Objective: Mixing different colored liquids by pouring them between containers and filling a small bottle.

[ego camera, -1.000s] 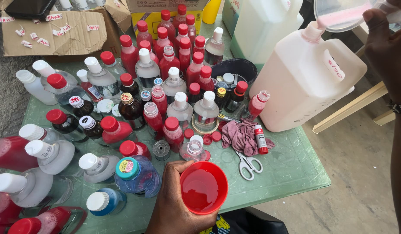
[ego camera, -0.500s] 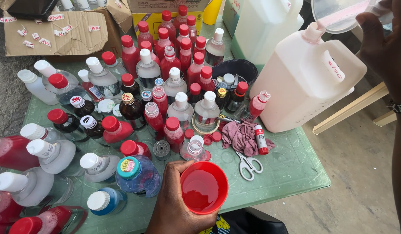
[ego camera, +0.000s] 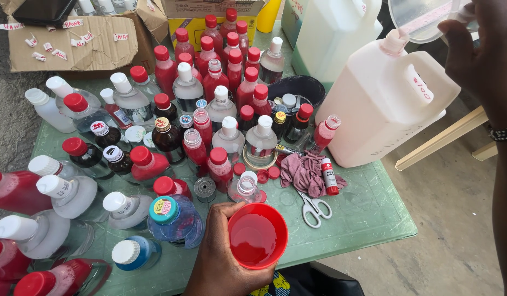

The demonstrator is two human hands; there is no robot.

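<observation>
Your left hand [ego camera: 220, 257] wraps a red cup [ego camera: 257, 235] of red liquid at the table's [ego camera: 374, 214] near edge; keep it level. Your right hand [ego camera: 483, 55] pinches a clear funnel [ego camera: 420, 19] over the white jug's [ego camera: 382, 98] mouth at the right edge; seat it squarely

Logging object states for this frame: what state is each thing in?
red cup: upright, holds red liquid, gripped by left hand
clear funnel: held by right hand above white jug
white jug: uncapped, upright
scissors: shut, lying flat
pink rag: crumpled
</observation>
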